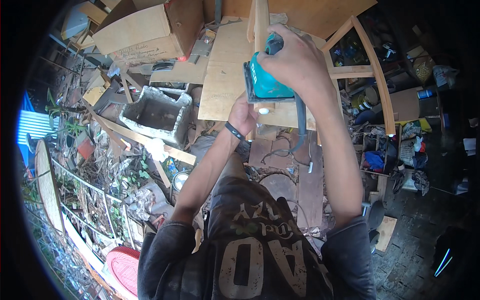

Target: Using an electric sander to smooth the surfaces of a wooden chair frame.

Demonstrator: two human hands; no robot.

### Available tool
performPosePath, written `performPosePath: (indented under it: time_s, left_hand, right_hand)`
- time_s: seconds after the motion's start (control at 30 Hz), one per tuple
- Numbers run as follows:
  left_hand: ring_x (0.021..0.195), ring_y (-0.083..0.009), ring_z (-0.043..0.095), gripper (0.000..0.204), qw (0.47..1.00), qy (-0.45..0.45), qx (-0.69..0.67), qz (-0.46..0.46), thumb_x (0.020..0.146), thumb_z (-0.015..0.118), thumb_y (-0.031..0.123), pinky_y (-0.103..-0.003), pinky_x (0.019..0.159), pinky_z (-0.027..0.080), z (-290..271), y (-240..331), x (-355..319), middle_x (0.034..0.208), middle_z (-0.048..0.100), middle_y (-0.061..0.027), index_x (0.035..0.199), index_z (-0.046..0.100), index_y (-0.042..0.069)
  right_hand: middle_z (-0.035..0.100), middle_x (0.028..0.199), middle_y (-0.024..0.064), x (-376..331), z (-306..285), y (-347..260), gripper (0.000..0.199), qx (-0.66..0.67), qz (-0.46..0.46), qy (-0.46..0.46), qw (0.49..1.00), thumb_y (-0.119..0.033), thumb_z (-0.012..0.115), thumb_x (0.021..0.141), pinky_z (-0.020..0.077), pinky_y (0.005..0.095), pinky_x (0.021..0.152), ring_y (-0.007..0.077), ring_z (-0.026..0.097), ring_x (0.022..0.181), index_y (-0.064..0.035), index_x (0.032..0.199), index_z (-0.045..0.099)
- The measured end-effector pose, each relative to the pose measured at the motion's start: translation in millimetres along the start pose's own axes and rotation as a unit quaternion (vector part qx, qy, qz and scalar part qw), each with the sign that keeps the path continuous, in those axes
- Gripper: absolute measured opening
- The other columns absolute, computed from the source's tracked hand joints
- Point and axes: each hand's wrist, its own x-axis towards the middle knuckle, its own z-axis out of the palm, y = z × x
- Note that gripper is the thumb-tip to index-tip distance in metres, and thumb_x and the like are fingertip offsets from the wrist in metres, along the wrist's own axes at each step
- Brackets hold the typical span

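My right hand (296,59) is wrapped over the top of a teal electric sander (270,82). The sander's flat dark base rests on a wooden leg (262,25), part of what looks like a wooden frame. A white cap (263,111) tips the leg's near end. Below and left of the sander, my left hand (242,116) grips the leg, its fingers partly hidden behind wood and tool. A dark power cord (301,117) hangs from the sander's near right side. Under the leg lies a plywood board (222,75).
Left of the board sit a cardboard box (137,40) and a rough concrete basin (182,117). Another wooden frame (377,80) stands on the right. Scrap wood and debris cover the left ground; a red woven seat (122,267) is at lower left. Brown planks (310,190) lie below the board.
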Motion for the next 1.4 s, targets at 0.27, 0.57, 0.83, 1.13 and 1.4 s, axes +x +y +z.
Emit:
performPosePath:
  time_s: [0.27,0.57,0.83,1.13,1.4]
  left_hand:
    - [0.109,-0.0234,0.067,0.03,0.999,0.001,-0.023,0.046,0.102,0.05,0.018,-0.04,0.1,0.053,-13,-1,-1,0.123,0.068,-0.0106,0.125,0.06,0.002]
    - [0.116,-0.0173,0.064,0.037,0.999,-0.021,0.025,0.019,0.105,0.051,0.023,-0.035,0.102,0.05,-23,7,4,0.128,0.066,-0.0074,0.136,0.056,0.004]
    - [0.106,-0.0154,0.068,0.042,0.992,-0.074,0.1,-0.003,0.1,0.063,0.02,-0.03,0.095,0.053,-42,31,7,0.124,0.069,-0.0082,0.137,0.058,-0.001]
    - [0.13,-0.0168,0.054,0.052,0.989,0.003,0.147,-0.009,0.103,0.057,0.02,-0.034,0.11,0.042,4,34,1,0.144,0.057,-0.0073,0.15,0.044,0.003]
    - [0.128,-0.0179,0.056,0.057,0.987,-0.014,0.158,-0.01,0.101,0.063,0.027,-0.034,0.106,0.046,-10,42,6,0.143,0.058,-0.0073,0.15,0.045,0.006]
  right_hand:
    - [0.069,0.12,0.0189,-27,-9,-15,0.063,0.011,0.006,-0.027,1.0,-0.032,0.071,0.074,0.05,0.0419,0.1,0.0343,0.062,0.119,-0.0133,0.133,0.061]
    - [0.065,0.112,0.0223,-36,-21,-7,0.062,0.06,0.033,-0.032,0.997,-0.029,0.072,0.078,0.0513,0.0438,0.095,0.0382,0.065,0.108,-0.0132,0.136,0.059]
    - [0.062,0.107,0.0205,-20,-22,9,0.06,0.106,0.031,-0.029,0.993,-0.03,0.072,0.082,0.0515,0.0426,0.093,0.0365,0.065,0.102,-0.0145,0.138,0.058]
    - [0.068,0.122,0.0156,251,39,107,0.066,0.108,0.058,0.021,0.992,-0.041,0.074,0.075,0.0519,0.0379,0.096,0.029,0.067,0.112,-0.0157,0.135,0.061]
    - [0.069,0.107,0.0123,167,24,81,0.06,0.129,0.011,-0.031,0.991,-0.038,0.074,0.079,0.0534,0.0341,0.084,0.0239,0.067,0.097,-0.0151,0.132,0.061]
